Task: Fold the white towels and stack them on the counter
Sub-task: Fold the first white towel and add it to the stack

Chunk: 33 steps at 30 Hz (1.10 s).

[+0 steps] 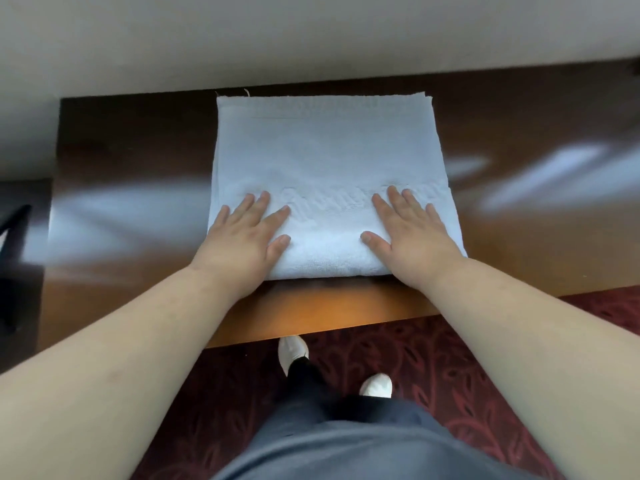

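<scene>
Two sets of fingers [257,206] lie straight and spread, pressed flat on the white towel [325,161], holding nothing. We see our left hand [242,237] on the near left part and our right hand [412,233] on the near right, each about as close to the near folded edge as the other. From the fingers the towel runs away toward the wall, its far hemmed edge showing stacked layers, so we judge it already folded. Its long axis is hard to call; it looks nearly square. It rests on the dark wooden worktop [131,150], near its front edge. Raised lettering is woven between our hands, but we cannot read it.
</scene>
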{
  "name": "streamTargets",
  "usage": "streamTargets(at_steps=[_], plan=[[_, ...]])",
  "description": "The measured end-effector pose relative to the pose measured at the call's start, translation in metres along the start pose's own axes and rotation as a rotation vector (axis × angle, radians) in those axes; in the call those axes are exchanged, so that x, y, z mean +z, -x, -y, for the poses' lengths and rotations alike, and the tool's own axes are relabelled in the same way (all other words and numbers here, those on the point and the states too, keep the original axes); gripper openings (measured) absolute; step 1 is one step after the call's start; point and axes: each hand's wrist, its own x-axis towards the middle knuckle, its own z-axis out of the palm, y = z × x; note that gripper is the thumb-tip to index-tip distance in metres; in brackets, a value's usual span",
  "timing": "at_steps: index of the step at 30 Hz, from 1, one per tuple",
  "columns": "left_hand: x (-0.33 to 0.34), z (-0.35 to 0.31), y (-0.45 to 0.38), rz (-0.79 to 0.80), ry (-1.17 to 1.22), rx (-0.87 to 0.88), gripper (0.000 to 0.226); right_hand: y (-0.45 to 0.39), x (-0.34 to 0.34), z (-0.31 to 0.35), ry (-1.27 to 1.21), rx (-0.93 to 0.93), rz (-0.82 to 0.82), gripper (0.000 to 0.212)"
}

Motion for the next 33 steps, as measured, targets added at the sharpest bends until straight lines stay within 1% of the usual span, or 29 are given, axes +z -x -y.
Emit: streamTargets(at_steps=[1,2,3,4,5,6,7,8,9,10,12,14,15,17,19,21,23,25,26,28,30,31,32,33], plan=[[-0.001,0.001,0.0,-0.046,0.044,-0.029,0.058,-0.001,-0.002,-0.002,-0.031,-0.006,-0.004,0.072],[-0.002,0.003,0.003,-0.133,0.129,-0.102,0.058,-0.001,-0.004,-0.006,-0.1,0.008,-0.036,0.069],[-0.001,0.006,0.009,-0.252,0.245,-0.225,0.057,0.002,-0.007,-0.012,-0.197,0.046,-0.116,0.065],[0.0,0.009,0.018,-0.373,0.369,-0.382,0.056,0.007,-0.007,-0.019,-0.303,0.107,-0.244,0.061],[0.004,0.012,0.027,-0.449,0.499,-0.539,0.055,0.015,-0.008,-0.028,-0.397,0.191,-0.37,0.057],[0.008,0.013,0.036,-0.456,0.624,-0.664,0.055,0.026,-0.008,-0.038,-0.507,0.296,-0.449,0.053],[0.014,0.012,0.044,-0.409,0.741,-0.754,0.055,0.036,-0.008,-0.048,-0.64,0.412,-0.458,0.05],[0.019,0.01,0.051,-0.344,0.832,-0.805,0.055,0.044,-0.005,-0.057,-0.788,0.515,-0.401,0.05],[0.024,0.01,0.056,-0.294,0.887,-0.823,0.055,0.05,-0.002,-0.063,-0.911,0.578,-0.315,0.052],[0.027,0.009,0.058,-0.272,0.912,-0.822,0.054,0.054,0.001,-0.069,-0.981,0.594,-0.241,0.053],[0.029,0.009,0.058,-0.292,0.948,-0.813,0.049,0.056,0.007,-0.077,-1.005,0.568,-0.171,0.045],[0.024,0.007,0.054,-0.321,0.968,-0.817,0.038,0.053,0.007,-0.078,-1.018,0.523,-0.195,0.029],[0.022,0.006,0.051,-0.322,0.955,-0.824,0.035,0.051,0.006,-0.077,-1.036,0.502,-0.222,0.023],[0.018,0.005,0.049,-0.288,0.859,-0.824,0.037,0.044,0.006,-0.076,-1.0,0.488,-0.264,0.019],[0.016,0.009,0.047,-0.247,0.712,-0.797,0.04,0.04,0.006,-0.079,-0.9,0.553,-0.276,0.021],[0.015,0.012,0.045,-0.218,0.622,-0.783,0.044,0.039,0.007,-0.088,-0.813,0.625,-0.275,0.014],[0.014,0.012,0.042,-0.182,0.603,-0.785,0.047,0.041,0.004,-0.09,-0.824,0.614,-0.309,0.016],[0.013,0.012,0.04,-0.15,0.599,-0.793,0.047,0.043,0.001,-0.079,-0.861,0.508,-0.349,0.019],[0.014,0.012,0.041,-0.145,0.596,-0.796,0.046,0.044,0.001,-0.071,-0.837,0.445,-0.353,0.02],[0.017,0.009,0.045,-0.185,0.606,-0.79,0.042,0.043,0.008,-0.064,-0.733,0.355,-0.358,0.026],[0.021,0.002,0.052,-0.27,0.671,-0.78,0.036,0.042,0.016,-0.066,-0.726,0.355,-0.353,0.033],[0.022,-0.002,0.055,-0.29,0.664,-0.749,0.035,0.043,0.017,-0.067,-0.761,0.375,-0.351,0.035],[0.023,-0.005,0.058,-0.284,0.608,-0.686,0.032,0.045,0.018,-0.069,-0.781,0.382,-0.365,0.037],[0.025,-0.007,0.06,-0.272,0.531,-0.613,0.029,0.048,0.019,-0.072,-0.737,0.36,-0.405,0.038]])
